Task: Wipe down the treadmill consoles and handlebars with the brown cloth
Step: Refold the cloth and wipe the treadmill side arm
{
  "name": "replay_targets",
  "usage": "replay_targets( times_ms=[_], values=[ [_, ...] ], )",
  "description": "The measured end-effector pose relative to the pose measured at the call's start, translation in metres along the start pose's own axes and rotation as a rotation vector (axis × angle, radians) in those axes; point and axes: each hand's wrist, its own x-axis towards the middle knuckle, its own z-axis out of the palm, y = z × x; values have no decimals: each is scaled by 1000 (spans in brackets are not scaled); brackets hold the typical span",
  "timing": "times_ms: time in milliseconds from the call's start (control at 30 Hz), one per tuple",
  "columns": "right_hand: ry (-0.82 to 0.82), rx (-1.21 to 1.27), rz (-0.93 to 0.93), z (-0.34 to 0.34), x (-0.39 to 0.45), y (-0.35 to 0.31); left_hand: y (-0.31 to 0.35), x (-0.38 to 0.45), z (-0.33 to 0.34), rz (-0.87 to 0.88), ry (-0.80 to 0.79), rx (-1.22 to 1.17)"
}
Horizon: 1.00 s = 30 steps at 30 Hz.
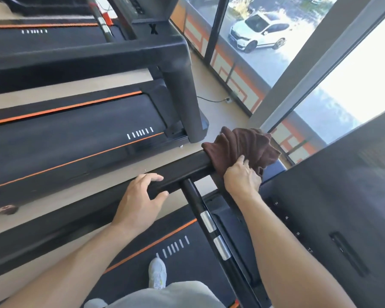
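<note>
Indoors, a treadmill handlebar [187, 167] is gripped.
The brown cloth [242, 145] is pinched by the right hand [242, 176]; the left hand [140, 196] is curled around the bar.

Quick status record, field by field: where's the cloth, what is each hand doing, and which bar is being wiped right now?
cloth: brown cloth bunched over the handlebar's far end
bar: black side handlebar of the near treadmill
right hand: right hand presses and grips the cloth on the bar
left hand: left hand holds the bar's near end, no cloth
console: console panel at right, untouched
stance: white shoe on the belt
</note>
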Motion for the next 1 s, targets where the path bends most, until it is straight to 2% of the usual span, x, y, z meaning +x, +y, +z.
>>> replay_targets(
  times_ms=[133, 300, 400, 567, 700, 767, 867, 1000],
  values=[
    [-12, -30, -11, -19, 6, 5, -6, -6, -3, 30, 6, -13],
    [-270, -76, -138, -31, 17, 10, -16, -12, -14, 0, 16, -24],
    [-272, -81, -132, -33, 17, 14, -21, -17, -17, -16, 22, -40],
    [-136, -234, -151, -53, 11, 18, -22, -28, -21, -14, 27, -49],
    [-300, -332, -61, -41, 16, 8, -33, -35, -31, -43, 64, -63],
    [-220, -244, -32, -33, 15, 6, -43, -38, -37, -78, 90, -79],
    [8, -133, -89, -26, -1, 11, -57, -46, -40, -158, 103, -101],
    [86, -59, -156, -40, -24, 7, -62, -55, -28, -212, 22, -139]
  ],
)
